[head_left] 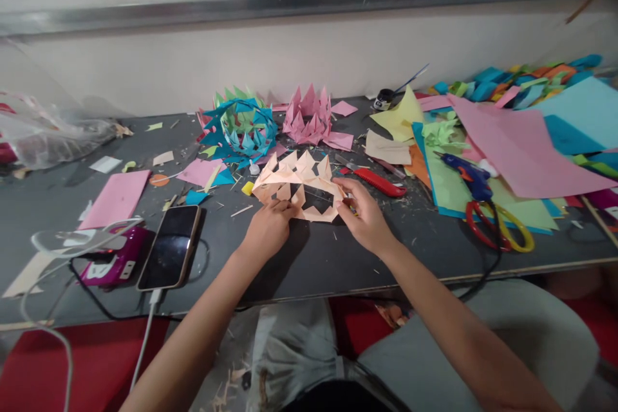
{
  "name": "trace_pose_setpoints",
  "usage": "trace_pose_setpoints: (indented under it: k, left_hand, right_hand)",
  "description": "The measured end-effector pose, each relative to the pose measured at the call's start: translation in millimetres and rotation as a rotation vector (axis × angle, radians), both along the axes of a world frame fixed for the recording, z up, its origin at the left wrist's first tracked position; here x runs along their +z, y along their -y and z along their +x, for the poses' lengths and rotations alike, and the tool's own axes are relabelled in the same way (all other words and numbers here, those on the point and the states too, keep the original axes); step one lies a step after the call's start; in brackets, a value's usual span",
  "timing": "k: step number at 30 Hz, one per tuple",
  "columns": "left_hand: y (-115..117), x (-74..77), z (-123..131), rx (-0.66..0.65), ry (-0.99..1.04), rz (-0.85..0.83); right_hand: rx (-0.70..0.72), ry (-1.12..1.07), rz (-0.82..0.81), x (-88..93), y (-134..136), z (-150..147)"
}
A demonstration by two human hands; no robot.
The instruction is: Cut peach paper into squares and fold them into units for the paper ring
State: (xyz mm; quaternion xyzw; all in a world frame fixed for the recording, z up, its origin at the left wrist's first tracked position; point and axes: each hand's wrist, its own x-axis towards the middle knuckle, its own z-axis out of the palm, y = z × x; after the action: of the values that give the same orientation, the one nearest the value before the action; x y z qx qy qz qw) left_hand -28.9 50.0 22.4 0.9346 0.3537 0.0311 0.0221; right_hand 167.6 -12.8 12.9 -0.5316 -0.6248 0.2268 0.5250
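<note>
A peach folded-paper crown with pointed tips is held just over the near part of the dark table. My left hand grips its left lower rim with curled fingers. At the crown's right end, my right hand pinches the paper between thumb and fingers. Behind it sit a blue paper crown, a green one partly hidden by the blue, and a pink paper crown. A red utility knife lies right of the peach crown.
At right lie a blue glue gun, scissors and stacked coloured paper. A phone on a cable, a purple power strip and a pink paper piece are at left. A small black pot holds a brush.
</note>
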Motion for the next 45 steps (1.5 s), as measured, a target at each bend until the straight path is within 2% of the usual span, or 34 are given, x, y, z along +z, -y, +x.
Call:
trace_pose_setpoints:
  k: [5,10,16,20,32,37,45]
  left_hand:
    - [-8.4,6.1,1.1,0.002,0.0,-0.033]
    - [-4.6,0.0,-1.4,0.008,0.024,-0.031]
    - [6.2,-11.3,-0.8,0.081,0.075,0.034]
    - [11.4,-14.7,1.8,0.123,0.086,0.08]
    - [52.1,-10.4,13.0,0.354,0.098,0.178]
    - [62.8,-9.4,16.8,0.443,0.106,0.155]
    - [65.7,-8.1,16.2,0.576,0.116,0.052]
  right_hand:
    - [-0.023,0.154,0.131,-1.5,4.3,-3.0]
    - [-0.095,0.151,0.193,-5.3,5.0,-2.1]
    - [-0.24,0.114,0.116,-17.7,1.2,9.9]
    - [-0.267,0.103,0.09,-23.5,-1.0,12.6]
    - [-0.367,0.04,0.108,-23.1,-2.5,14.5]
    - [-0.388,0.024,0.093,-22.5,-3.2,15.3]
    - [-0.352,0.021,0.076,-24.4,-3.3,14.3]
